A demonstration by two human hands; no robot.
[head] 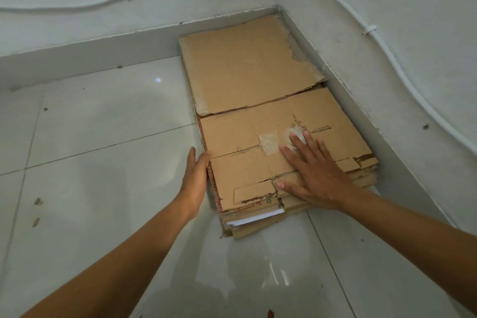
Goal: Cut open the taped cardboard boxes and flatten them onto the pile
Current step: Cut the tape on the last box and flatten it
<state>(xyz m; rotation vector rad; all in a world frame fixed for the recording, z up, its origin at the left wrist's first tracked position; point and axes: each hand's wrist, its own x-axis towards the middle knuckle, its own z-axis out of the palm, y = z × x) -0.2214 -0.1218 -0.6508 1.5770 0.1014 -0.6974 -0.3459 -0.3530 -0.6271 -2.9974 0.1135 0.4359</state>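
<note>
Cardboard [258,137] lies flattened in a pile at one o'clock, tucked against the wall [413,33]. Right hand [312,170] presses flat on top, fingers spread straight. Left hand [196,175] pushes the nine-o'clock edge, fingers straight. Uneven pressure could skew loose sheets or spring creased flaps up.

no legible text, red print [248,207] on cardboard pile [232,137] front edge, too blurred to read
</note>
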